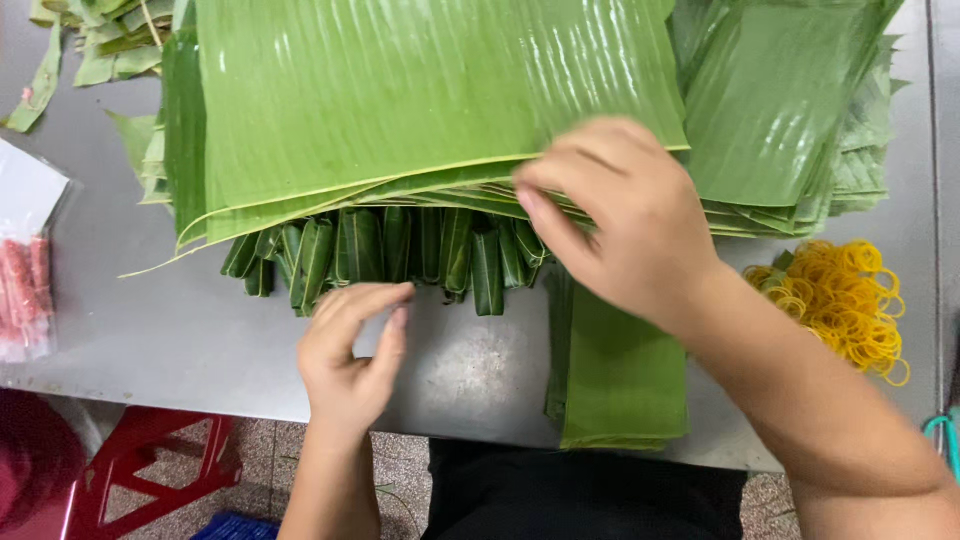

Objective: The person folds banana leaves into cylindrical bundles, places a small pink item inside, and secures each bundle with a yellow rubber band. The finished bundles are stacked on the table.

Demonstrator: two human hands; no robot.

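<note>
- Red plastic stool [150, 460]: below the near edge, on a speckled floor, lower left.
- Worktop [200, 340]: grey metal surface, carrying all items below.
- Left hand [350, 350]: resting near the front edge, fingers loosely curled, thumb and forefinger close together, gripping nothing visible; fingertips just short of the folded leaf parcels.
- Narrow leaf strips [620, 380]: stacked flat, running to the near edge, partly under the right forearm.
- Right hand [620, 220]: palm down, fingers pinching the front edge of the leaf stack, lifting the top sheets.
- Folded leaf parcels [400, 255]: dark green row, lying side by side, tucked beneath the stack's front edge.
- Yellow rubber bands [845, 300]: loose heap, right of the forearm.
- Clear bag [25, 270]: red contents, at the left edge.
- Leaf stack [420, 90]: large cut banana leaves, centre back, overlapping a second pile [790, 110] to its right.
- Leaf trimmings [90, 40]: far left corner.
</note>
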